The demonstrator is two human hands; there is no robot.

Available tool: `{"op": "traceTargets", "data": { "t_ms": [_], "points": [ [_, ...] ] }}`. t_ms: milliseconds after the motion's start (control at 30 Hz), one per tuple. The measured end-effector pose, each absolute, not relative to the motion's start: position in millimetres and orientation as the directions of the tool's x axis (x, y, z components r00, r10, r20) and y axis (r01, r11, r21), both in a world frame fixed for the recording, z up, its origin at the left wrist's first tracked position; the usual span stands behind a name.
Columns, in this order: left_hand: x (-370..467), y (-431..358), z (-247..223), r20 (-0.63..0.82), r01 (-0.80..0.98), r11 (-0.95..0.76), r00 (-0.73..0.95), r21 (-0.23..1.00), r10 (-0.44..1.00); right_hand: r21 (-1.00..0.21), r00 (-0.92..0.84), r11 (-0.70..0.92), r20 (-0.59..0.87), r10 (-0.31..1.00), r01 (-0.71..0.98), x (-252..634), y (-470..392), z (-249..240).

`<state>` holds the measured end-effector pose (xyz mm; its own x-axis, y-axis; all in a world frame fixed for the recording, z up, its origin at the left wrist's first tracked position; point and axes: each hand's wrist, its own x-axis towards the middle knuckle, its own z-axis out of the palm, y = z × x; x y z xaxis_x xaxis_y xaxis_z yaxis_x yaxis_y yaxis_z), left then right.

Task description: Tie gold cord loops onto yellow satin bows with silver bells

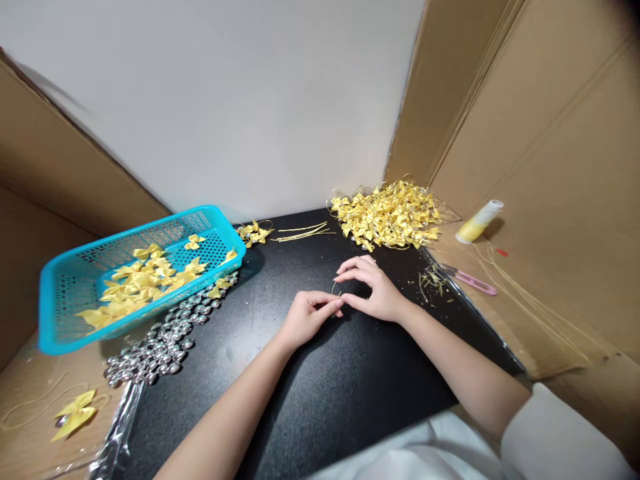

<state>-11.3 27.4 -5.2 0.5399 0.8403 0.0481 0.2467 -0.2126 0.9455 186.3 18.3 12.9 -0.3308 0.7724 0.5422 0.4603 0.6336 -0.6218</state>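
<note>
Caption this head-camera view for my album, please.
Left hand and right hand meet at a thin cord over a black table, beside silver beads and yellow bows.

One head-worn view faces forward and down from above and behind the left hand [311,316] and right hand [376,292], close by, reaching across the surface [360,373] to the wall [280,100].

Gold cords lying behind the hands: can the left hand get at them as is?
Likely yes: nothing tall stands between the left hand and the gold cords. It appears to be pinching a thin strand, though, so it may need to let go first.
</note>
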Motion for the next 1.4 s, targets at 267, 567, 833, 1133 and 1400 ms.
{"op": "traceTargets", "data": {
  "t_ms": [267, 567, 833, 1133, 1400],
  "points": [
    [-9, 26, -3, -0.018, 0.185, -0.081, 0.480, 0.979, 0.877, -0.587, -0.306, 0.597, 0.524, 0.795, 0.547, 185, 18, 8],
    [-6, 30, -10, -0.069, -0.037, 0.083, 0.287, 0.996, 0.955, -0.485, -0.269, 0.640, 0.630, 0.729, 0.597, 177, 11, 4],
    [-6, 24, -6, 0.088, 0.223, -0.186, 0.389, 0.957, 0.917, -0.596, -0.264, 0.565, 0.518, 0.814, 0.571, 177, 12, 2],
    [-7, 24, -5, 0.086, 0.150, -0.151, 0.373, 0.977, 0.924, -0.781, -0.318, 0.501, 0.400, 0.860, 0.373, 180, 17, 0],
    [-9, 24, -6, 0.067, 0.207, -0.155, 0.379, 0.966, 0.923, -0.730, -0.337, 0.527, 0.411, 0.847, 0.435, 180, 16, 0]
  ]
}}
